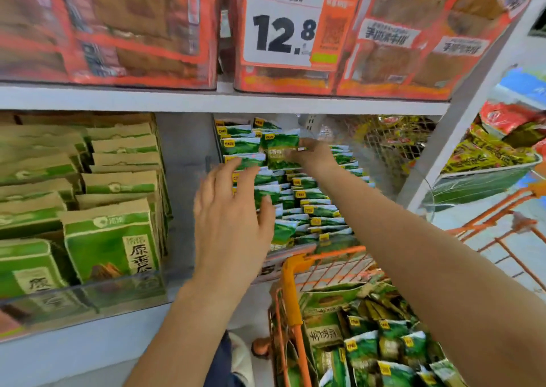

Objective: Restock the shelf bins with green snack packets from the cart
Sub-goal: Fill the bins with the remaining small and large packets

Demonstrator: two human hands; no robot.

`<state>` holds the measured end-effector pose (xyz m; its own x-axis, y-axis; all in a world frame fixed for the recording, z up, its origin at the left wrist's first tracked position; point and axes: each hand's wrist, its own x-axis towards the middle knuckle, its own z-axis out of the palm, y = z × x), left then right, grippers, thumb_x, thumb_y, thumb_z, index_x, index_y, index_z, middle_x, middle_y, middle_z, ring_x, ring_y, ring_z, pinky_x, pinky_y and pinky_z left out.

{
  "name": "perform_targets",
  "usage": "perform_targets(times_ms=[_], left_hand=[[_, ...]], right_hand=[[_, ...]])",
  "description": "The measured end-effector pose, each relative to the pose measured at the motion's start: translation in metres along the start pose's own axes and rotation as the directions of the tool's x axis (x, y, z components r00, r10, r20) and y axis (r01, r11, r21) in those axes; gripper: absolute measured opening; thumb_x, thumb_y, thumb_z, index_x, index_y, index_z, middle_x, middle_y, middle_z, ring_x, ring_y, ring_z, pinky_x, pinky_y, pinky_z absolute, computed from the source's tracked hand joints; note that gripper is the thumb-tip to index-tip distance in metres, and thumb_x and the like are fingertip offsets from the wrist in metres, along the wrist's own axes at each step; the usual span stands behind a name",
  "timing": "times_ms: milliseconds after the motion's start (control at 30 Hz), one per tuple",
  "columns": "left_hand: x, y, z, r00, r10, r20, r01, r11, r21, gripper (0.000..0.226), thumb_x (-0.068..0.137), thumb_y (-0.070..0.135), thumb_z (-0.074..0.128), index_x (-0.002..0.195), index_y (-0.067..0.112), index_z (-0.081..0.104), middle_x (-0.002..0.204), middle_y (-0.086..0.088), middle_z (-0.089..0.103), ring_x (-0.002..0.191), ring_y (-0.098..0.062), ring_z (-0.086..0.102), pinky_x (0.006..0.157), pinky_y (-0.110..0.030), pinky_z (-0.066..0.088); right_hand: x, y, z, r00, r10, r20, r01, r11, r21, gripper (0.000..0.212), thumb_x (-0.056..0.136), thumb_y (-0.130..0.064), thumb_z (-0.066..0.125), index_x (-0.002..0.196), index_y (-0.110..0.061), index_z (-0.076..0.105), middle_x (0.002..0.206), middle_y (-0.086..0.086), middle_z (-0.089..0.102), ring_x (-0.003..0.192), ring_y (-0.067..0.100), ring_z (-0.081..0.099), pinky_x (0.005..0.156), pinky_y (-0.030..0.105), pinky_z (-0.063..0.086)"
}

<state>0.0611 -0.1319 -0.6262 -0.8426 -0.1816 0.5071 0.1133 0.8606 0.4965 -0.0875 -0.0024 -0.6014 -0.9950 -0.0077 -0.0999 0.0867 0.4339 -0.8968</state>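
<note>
Shop aisle, white shelf (pixel 224 100), head view only.

Right hand (pixel 310 154) is far in at the back of the middle bin (pixel 291 249), pinching one green packet (pixel 280 150) by its right edge. Packet stands roughly upright, face toward the camera, long axis near vertical, and lies to the left of the grip, just above the back rows. Left hand (pixel 233 221) is nearer the camera, fingers spread and straight, holding nothing; fingertips touch or hover over the rows on the bin's left side, can't tell which. Right hand is the one nearer the drop spot.

My read: placing step, packet needs to go down and slightly left into the back row; the left hand looks set to steady or part the rows.

Containers:
- Middle bin: green packets in tight rows, front to back, looks nearly full.
- Left bin (pixel 88 295): bigger green-and-kraft bags, upright.
- Upper shelf: red packs, price tag (pixel 282 21) reading 12.8.
- Cart (pixel 291 292), orange, below right: loose pile of green packets, plenty left.
- Mesh bin to the right: yellow packs, blurred.
</note>
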Motion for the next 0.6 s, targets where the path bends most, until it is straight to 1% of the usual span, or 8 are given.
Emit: perform_targets(times_ms=[133, 200, 233, 300, 400, 467, 533, 600], left_hand=[[-0.001, 0.0, 0.002, 0.999, 0.033, -0.009, -0.033, 0.999, 0.003, 0.041, 0.088, 0.029, 0.05, 0.124, 0.013, 0.059, 0.135, -0.012, 0.05, 0.126, -0.03, 0.042, 0.105, -0.047, 0.035], [-0.002, -0.001, 0.004, 0.999, 0.035, 0.005, -0.035, 0.999, 0.017, 0.04, 0.089, 0.03, 0.048, 0.124, 0.013, 0.059, 0.135, -0.011, 0.051, 0.126, -0.03, 0.043, 0.105, -0.046, 0.034], [-0.002, -0.002, 0.005, 0.999, 0.036, 0.01, -0.037, 0.999, 0.017, 0.039, 0.09, 0.031, 0.046, 0.122, 0.013, 0.06, 0.134, -0.01, 0.052, 0.126, -0.03, 0.044, 0.105, -0.047, 0.034], [-0.003, -0.003, 0.006, 0.999, 0.046, 0.018, -0.046, 0.999, 0.019, 0.041, 0.09, 0.033, 0.04, 0.117, 0.013, 0.063, 0.128, -0.009, 0.057, 0.126, -0.029, 0.044, 0.105, -0.047, 0.034], [-0.002, -0.003, 0.006, 0.998, 0.052, 0.037, -0.053, 0.998, 0.026, 0.042, 0.089, 0.034, 0.038, 0.113, 0.014, 0.066, 0.121, -0.006, 0.062, 0.125, -0.028, 0.044, 0.105, -0.048, 0.034], [-0.002, -0.003, 0.003, 0.998, 0.04, 0.051, -0.041, 0.999, 0.013, 0.041, 0.089, 0.033, 0.039, 0.114, 0.014, 0.066, 0.12, -0.005, 0.063, 0.127, -0.028, 0.043, 0.105, -0.047, 0.033], [-0.003, -0.001, 0.001, 0.998, 0.055, 0.021, -0.055, 0.998, 0.01, 0.04, 0.091, 0.032, 0.041, 0.114, 0.012, 0.066, 0.125, -0.009, 0.06, 0.128, -0.03, 0.041, 0.106, -0.047, 0.032], [-0.006, 0.009, -0.001, 0.988, 0.148, -0.048, -0.146, 0.989, 0.037, 0.033, 0.093, 0.026, 0.045, 0.114, 0.01, 0.065, 0.131, -0.013, 0.054, 0.13, -0.032, 0.038, 0.107, -0.047, 0.028]], right_hand=[[0.019, 0.008, 0.023, 0.992, 0.037, -0.117, -0.033, 0.999, 0.037, 0.04, 0.084, -0.018, 0.073, 0.118, -0.003, 0.06, 0.122, 0.015, 0.062, 0.113, 0.029, 0.058, 0.097, 0.038, 0.046], [0.023, 0.014, 0.031, 0.985, 0.017, -0.172, -0.02, 1.0, -0.017, 0.026, 0.082, -0.02, 0.075, 0.101, -0.012, 0.059, 0.107, 0.013, 0.066, 0.096, 0.027, 0.061, 0.08, 0.035, 0.049], [0.025, 0.018, 0.034, 0.981, -0.001, -0.194, -0.008, 0.999, -0.044, 0.025, 0.082, -0.022, 0.076, 0.095, -0.015, 0.056, 0.099, 0.01, 0.066, 0.088, 0.025, 0.06, 0.07, 0.031, 0.046], [0.026, 0.022, 0.036, 0.976, -0.037, -0.214, 0.019, 0.996, -0.083, 0.026, 0.082, -0.025, 0.075, 0.091, -0.016, 0.052, 0.093, 0.004, 0.061, 0.082, 0.021, 0.055, 0.062, 0.026, 0.038], [0.02, 0.016, 0.032, 0.983, -0.054, -0.178, 0.02, 0.983, -0.184, 0.032, 0.084, -0.031, 0.073, 0.101, -0.014, 0.052, 0.094, 0.003, 0.058, 0.083, 0.02, 0.053, 0.068, 0.029, 0.04], [0.01, 0.01, 0.022, 0.986, -0.046, -0.162, 0.023, 0.99, -0.141, 0.04, 0.085, -0.032, 0.071, 0.114, -0.012, 0.051, 0.101, 0.005, 0.06, 0.085, 0.022, 0.055, 0.073, 0.033, 0.046], [-0.012, 0.005, -0.001, 0.983, -0.089, -0.157, 0.083, 0.995, -0.047, 0.033, 0.089, -0.029, 0.066, 0.115, -0.013, 0.051, 0.102, 0.006, 0.062, 0.084, 0.022, 0.057, 0.07, 0.033, 0.046], [-0.048, 0.011, -0.034, 0.962, -0.21, -0.174, 0.207, 0.978, -0.038, 0.016, 0.092, -0.025, 0.062, 0.105, -0.017, 0.056, 0.091, 0.009, 0.066, 0.08, 0.026, 0.062, 0.066, 0.036, 0.047]])
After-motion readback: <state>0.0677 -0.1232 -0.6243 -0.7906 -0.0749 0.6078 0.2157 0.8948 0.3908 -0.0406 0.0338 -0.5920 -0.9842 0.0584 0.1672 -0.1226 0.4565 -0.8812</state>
